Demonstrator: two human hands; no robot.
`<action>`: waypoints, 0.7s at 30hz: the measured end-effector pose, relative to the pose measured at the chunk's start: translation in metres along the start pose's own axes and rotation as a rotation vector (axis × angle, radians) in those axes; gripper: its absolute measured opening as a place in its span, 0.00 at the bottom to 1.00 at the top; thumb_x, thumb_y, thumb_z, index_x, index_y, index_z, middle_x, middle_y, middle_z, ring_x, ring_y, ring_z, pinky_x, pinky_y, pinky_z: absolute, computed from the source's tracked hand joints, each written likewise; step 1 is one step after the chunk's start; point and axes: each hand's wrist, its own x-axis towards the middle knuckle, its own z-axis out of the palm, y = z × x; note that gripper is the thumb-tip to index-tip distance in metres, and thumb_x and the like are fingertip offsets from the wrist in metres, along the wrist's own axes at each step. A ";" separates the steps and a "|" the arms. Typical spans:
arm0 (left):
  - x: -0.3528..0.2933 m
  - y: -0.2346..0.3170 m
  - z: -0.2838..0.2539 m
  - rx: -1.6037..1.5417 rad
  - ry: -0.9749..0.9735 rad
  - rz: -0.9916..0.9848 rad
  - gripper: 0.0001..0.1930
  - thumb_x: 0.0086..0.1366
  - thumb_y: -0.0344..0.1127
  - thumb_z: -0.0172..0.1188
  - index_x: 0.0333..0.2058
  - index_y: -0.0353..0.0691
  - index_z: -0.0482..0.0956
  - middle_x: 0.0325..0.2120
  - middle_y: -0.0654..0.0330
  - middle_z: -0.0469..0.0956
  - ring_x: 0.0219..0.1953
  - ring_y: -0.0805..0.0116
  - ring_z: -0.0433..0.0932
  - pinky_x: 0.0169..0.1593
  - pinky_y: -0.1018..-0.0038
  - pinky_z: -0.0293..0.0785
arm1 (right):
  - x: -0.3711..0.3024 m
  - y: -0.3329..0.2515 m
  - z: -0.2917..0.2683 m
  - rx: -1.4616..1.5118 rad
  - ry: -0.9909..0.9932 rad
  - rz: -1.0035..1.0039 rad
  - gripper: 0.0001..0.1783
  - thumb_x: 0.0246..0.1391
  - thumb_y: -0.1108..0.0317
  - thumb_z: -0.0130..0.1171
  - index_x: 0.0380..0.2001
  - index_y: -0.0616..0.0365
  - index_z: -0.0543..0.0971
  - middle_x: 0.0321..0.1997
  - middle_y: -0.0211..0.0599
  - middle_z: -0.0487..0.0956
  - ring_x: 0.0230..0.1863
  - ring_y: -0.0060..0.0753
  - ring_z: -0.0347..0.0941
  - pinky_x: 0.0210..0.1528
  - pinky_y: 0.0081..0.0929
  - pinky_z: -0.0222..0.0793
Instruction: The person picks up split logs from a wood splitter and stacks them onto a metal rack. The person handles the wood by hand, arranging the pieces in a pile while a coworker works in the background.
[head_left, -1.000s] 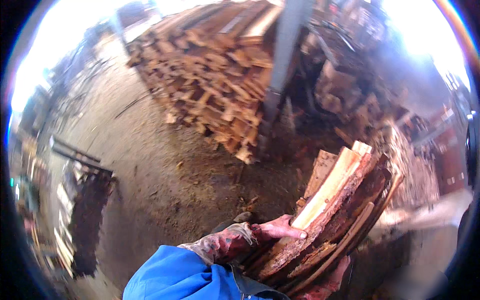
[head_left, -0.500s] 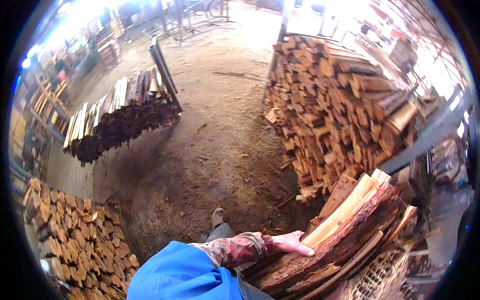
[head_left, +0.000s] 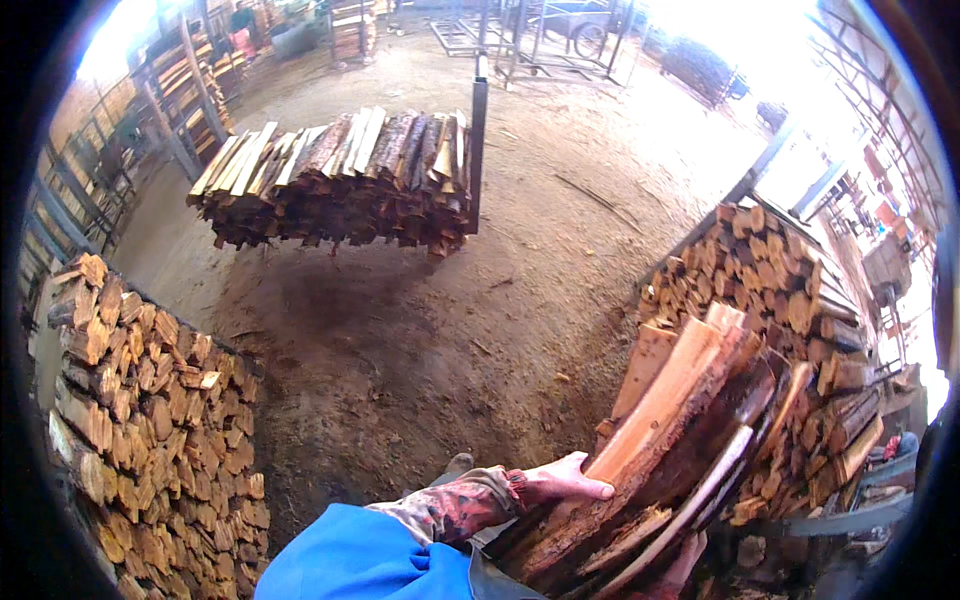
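at the wearer's right front, off the floor: one armful of bark-edged wood slabs (head_left: pixel 655 425), held against the body's right side. long axis: slanting from the waist outward and to the right, far ends raised in view and uneven. bulk of the load: ahead and to the right of the left hand's grip, both hands on the near half.

item, left hand (head_left: pixel 568 479): on the left flank, clamped on the pale outer slab, thumb laid over its face, fingers out of sight behind. forearm: in a patterned sleeve (head_left: pixel 455 505), reaching rightward across the front of a blue garment (head_left: pixel 365 560).

item, right hand (head_left: pixel 682 563): low on the opposite flank, mostly hidden by the wood; how its fingers close, i cannot tell.

round about: a split-firewood stack (head_left: pixel 765 270) beyond the load, contact unclear; a second firewood pile (head_left: pixel 165 430) well apart at left; a slab rack (head_left: pixel 340 165) farther ahead, beside a dark metal post (head_left: pixel 479 150).
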 end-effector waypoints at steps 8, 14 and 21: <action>-0.035 0.032 -0.104 -0.176 0.356 0.132 0.45 0.44 0.54 0.73 0.53 0.29 0.66 0.46 0.53 0.73 0.49 0.65 0.70 0.54 0.67 0.67 | 0.128 -0.010 0.167 -0.040 -0.409 0.076 0.32 0.52 0.57 0.56 0.57 0.61 0.62 0.48 0.35 0.71 0.43 0.28 0.68 0.47 0.27 0.66; -0.049 0.059 -0.149 -0.309 0.542 0.358 0.40 0.45 0.54 0.72 0.49 0.29 0.71 0.39 0.56 0.77 0.40 0.68 0.75 0.47 0.70 0.72 | 0.205 0.002 0.275 0.009 -0.630 0.189 0.33 0.55 0.63 0.53 0.60 0.63 0.56 0.52 0.38 0.68 0.46 0.29 0.66 0.49 0.29 0.65; -0.045 0.052 -0.199 -0.462 0.739 0.381 0.29 0.51 0.48 0.69 0.46 0.34 0.75 0.35 0.63 0.77 0.36 0.75 0.74 0.41 0.74 0.72 | 0.268 0.010 0.378 -0.088 -0.879 0.294 0.37 0.52 0.62 0.55 0.60 0.67 0.56 0.56 0.42 0.66 0.50 0.32 0.66 0.53 0.31 0.64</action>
